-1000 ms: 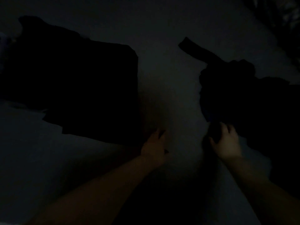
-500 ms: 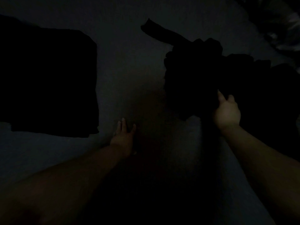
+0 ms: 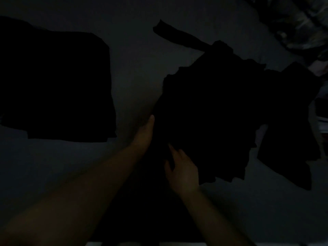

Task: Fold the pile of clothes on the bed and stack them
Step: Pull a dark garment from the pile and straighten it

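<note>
Scene very dark; detail limited to outlines.

Bed: pale sheet, filling most of the head view.

Folded stack: dark, roughly rectangular, flat on the bed at left. Straight right edge, well apart from both hands.

Loose pile of clothes: dark, irregular outline, lying on the bed right of centre. Narrow strip of fabric projecting from the top of the pile toward upper left. Second dark piece spread at the right side of the pile; separate garment or part of the same one: cannot tell.

Left hand: extended from lower left, placed at the left edge of the loose pile. Only the outer edge of the hand and one straight finger visible; remaining fingers hidden behind or under the dark fabric. Grip state of the left fingers: cannot tell.

Right hand: extended from lower centre, back of the hand facing up, at the lower-left edge of the loose pile. Fingers pointing up and left, thumb set apart, tips against the dark fabric. Pinching the cloth or merely touching it: cannot tell.

Patterned fabric: mottled, at the upper-right corner, beyond the pile.
</note>
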